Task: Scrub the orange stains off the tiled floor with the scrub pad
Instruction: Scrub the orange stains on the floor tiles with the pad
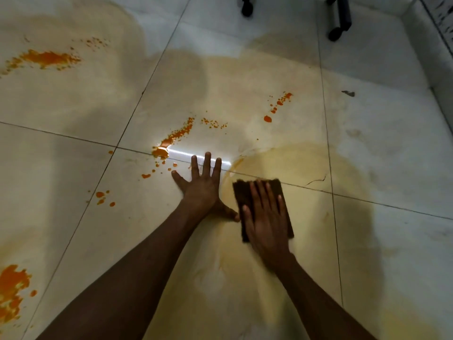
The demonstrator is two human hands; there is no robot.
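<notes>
My right hand lies flat with straight fingers on a dark brown scrub pad, pressing it onto the pale tiled floor. My left hand is spread flat on the tile just left of the pad, its thumb reaching toward my right hand. A yellowish smear surrounds the pad. An orange stain with loose spots lies ahead of my left hand. More orange marks sit at the far left, the lower left, left of my forearm and ahead on the right.
Black chair wheels and a dark leg with a caster stand at the top. A wall edge runs along the right. A small dark scrap lies on the floor at the right. A hairline crack marks the tile beside the pad.
</notes>
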